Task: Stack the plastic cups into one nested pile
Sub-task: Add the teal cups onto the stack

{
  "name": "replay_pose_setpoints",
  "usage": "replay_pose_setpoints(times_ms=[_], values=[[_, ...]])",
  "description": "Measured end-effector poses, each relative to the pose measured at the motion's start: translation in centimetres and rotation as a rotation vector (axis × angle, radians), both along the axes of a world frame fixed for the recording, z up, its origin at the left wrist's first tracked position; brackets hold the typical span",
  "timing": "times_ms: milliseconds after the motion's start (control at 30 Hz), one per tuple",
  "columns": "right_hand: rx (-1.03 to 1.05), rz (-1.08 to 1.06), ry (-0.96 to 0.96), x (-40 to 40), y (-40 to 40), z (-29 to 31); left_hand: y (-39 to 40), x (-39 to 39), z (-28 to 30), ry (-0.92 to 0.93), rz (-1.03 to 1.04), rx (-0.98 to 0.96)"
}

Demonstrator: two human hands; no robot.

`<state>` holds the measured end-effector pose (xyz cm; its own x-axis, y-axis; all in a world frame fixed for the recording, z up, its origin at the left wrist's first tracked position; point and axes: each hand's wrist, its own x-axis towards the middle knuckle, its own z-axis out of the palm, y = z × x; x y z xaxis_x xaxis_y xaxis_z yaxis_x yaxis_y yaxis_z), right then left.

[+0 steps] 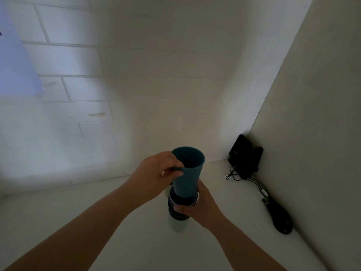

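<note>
A teal plastic cup stands mouth-up with its base sunk into the top of a nested pile of cups. The pile shows dark rims and a pale mint cup at the bottom, resting on the white table. My left hand pinches the teal cup's left rim between thumb and fingers. My right hand wraps around the right side of the pile just below the teal cup. The far sides of the lower cups are hidden by my hands.
A white brick wall rises behind the table and a plain white panel closes the right side. In the back right corner stands a black device with cables running to a black object along the right edge.
</note>
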<state>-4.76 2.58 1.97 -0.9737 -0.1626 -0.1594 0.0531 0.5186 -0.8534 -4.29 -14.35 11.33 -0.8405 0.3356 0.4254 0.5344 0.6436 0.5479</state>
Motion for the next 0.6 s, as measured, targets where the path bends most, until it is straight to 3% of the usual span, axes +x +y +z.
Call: replay_pose_setpoints(times_ms=[167, 367, 500, 600], values=[[0.000, 0.047, -0.001, 0.3, 2.0, 0.0, 0.6, -0.6, -3.9, -0.119, -0.028, -0.089], [-0.031, 0.140, -0.018, 0.2, 3.8, 0.6, 0.6, -0.3, -8.3, -0.066, -0.111, -0.359], [-0.151, -0.024, 0.054, -1.4, 4.3, 0.4, 0.4, 0.1, -9.9, -0.084, -0.045, -0.332], [-0.116, -0.167, 0.081, -3.5, 4.6, -0.1, 0.7, 0.1, -11.1, -0.084, -0.005, -0.442]])
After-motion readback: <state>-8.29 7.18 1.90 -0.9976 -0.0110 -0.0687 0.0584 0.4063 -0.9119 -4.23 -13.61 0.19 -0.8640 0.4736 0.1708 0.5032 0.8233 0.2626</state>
